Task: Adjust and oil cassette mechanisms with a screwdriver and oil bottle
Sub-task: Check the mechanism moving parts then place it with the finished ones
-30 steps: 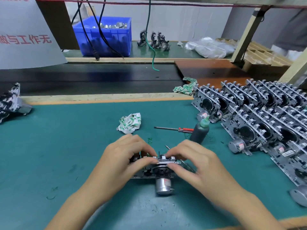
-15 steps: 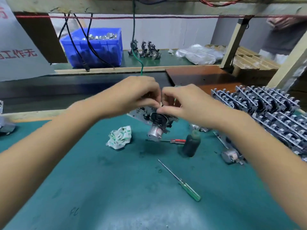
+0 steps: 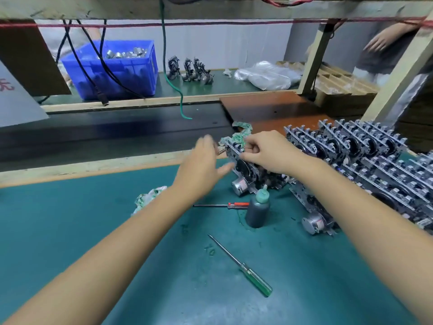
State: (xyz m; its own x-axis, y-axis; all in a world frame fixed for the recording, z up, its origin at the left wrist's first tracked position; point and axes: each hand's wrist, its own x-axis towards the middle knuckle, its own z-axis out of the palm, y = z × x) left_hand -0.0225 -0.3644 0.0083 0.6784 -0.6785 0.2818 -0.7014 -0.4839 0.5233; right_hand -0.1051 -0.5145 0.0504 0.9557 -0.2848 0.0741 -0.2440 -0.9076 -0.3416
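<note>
My right hand (image 3: 269, 151) grips the top edge of a cassette mechanism (image 3: 244, 170), which stands on edge against the left end of the rows of mechanisms (image 3: 365, 160). Its silver motor (image 3: 239, 186) points toward me. My left hand (image 3: 201, 165) is blurred, with its fingers spread just left of the mechanism; it holds nothing. A dark oil bottle (image 3: 257, 209) with a green cap stands on the mat in front of the mechanism. A red-handled screwdriver (image 3: 225, 205) lies left of the bottle. A green-handled screwdriver (image 3: 243, 268) lies nearer to me.
The green mat (image 3: 82, 231) also carries a crumpled printed cloth (image 3: 146, 199). Another cloth (image 3: 241, 134) lies behind the mechanism. A dark conveyor belt (image 3: 117, 137) runs beyond the wooden edge. A blue crate (image 3: 112, 71), several more mechanisms (image 3: 189, 71) and plastic bags (image 3: 267, 75) sit beyond. Another person's hand (image 3: 377, 41) shows at top right.
The mechanism went from the mat in front of me, up through the air, to the left end of the rows. My left hand has let go of it.
</note>
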